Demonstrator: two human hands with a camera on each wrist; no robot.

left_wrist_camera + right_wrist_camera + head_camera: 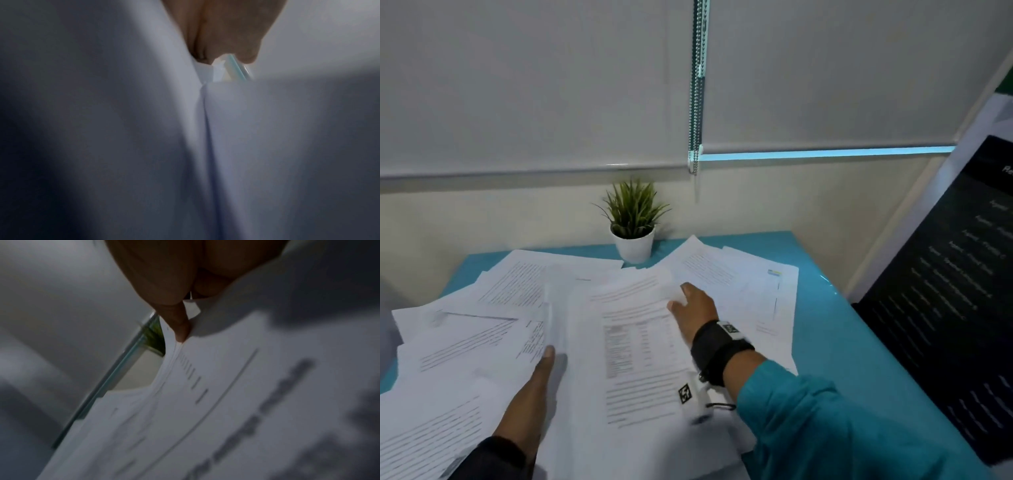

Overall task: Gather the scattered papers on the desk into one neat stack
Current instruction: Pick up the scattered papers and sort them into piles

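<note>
**Papers spread over bench, both hands on the pile**

Printed papers (626, 329) lie overlapping across the teal bench (835, 325), unstacked. Left hand (530, 394) rests on the near-centre sheets, thumb extended; its fingers go under the paper, grip cannot be told. Right hand (697, 308) grips the edge of several sheets, a fingertip (182, 332) curled over them. Potted plant (633, 222) stands at the bench's far edge.
</note>
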